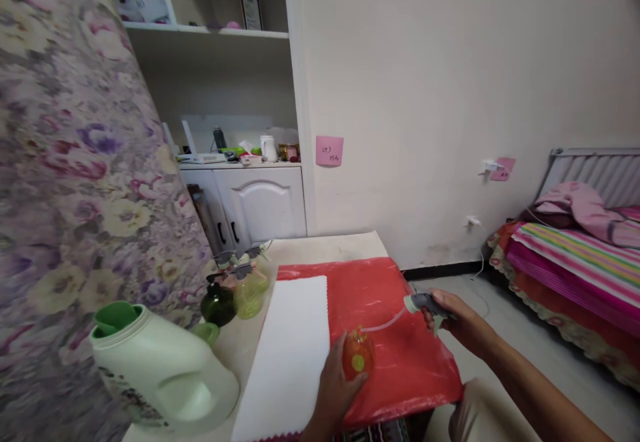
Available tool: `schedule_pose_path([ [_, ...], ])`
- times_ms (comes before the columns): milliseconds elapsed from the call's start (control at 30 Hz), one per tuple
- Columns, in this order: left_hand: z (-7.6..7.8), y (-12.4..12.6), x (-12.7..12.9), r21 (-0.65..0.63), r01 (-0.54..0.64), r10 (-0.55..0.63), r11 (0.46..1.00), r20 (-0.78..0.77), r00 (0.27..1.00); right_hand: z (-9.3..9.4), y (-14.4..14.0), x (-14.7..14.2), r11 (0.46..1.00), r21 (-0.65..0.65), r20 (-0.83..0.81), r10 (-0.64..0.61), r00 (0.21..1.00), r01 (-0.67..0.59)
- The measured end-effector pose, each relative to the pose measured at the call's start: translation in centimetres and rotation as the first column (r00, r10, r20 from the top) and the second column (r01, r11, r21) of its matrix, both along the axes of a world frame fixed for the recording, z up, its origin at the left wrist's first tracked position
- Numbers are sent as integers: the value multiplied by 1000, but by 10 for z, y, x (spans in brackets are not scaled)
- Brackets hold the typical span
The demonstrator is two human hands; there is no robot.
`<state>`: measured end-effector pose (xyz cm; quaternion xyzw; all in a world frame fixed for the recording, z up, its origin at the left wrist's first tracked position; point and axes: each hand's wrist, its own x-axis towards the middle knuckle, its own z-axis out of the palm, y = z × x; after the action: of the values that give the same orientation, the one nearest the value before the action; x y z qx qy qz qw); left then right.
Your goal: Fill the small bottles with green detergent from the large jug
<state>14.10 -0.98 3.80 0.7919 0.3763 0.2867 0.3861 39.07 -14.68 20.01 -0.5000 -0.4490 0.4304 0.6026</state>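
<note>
Pale wall fills the back; floral curtain left, bed far right, white cabinet far left. Table in front, red sheet on its right side, white cloth along the middle. Pale green jug near left, dark pump bottle beyond it. Left hand near centre: thumb and fingers wrapped around a clear bottle, over the sheet's near part; base contact, can't tell. Right hand right of it, fingers curled round a grey spray head. Thin tube runs from head to just beside the bottle's mouth; touching or not, unclear.

Handling, as a judgement: steady the bottle low without squeezing, move the spray head slowly, watch the tube's free tip so it doesn't flick or snag the rim.

Bottle roughly upright, long axis vertical, mouth up. Spray head sideways, long axis roughly left-right, collar pointing left, trigger hanging down.
</note>
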Motion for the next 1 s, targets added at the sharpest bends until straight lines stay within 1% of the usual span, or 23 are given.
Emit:
schedule_pose_path([
  [167,-8,3,-1,-7,7,-7,1000,-19,1000,20,10,-10,998,-64,92,19,996,-14],
  [267,-11,7,-1,-8,-2,1,1000,-59,998,32,17,-16,995,-90,148,64,987,-51],
  [400,-10,10,0,11,14,-13,1000,-120,993,46,25,-22,991,-103,234,108,966,-86],
  [500,-8,13,1,22,30,-27,999,-138,990,55,31,-27,987,-114,287,139,948,-110],
  [600,-8,15,1,4,46,-45,999,-118,992,62,38,-33,981,-131,321,178,930,-142],
  [700,-6,15,1,-22,31,-33,999,-81,996,67,48,-40,976,-152,367,204,908,-158],
  [900,-9,14,2,-8,26,-26,1000,-28,999,84,59,-51,957,-223,504,278,818,-187],
  [1000,-12,15,2,-1,36,-36,999,-23,999,86,63,-58,947,-257,547,305,779,-191],
])
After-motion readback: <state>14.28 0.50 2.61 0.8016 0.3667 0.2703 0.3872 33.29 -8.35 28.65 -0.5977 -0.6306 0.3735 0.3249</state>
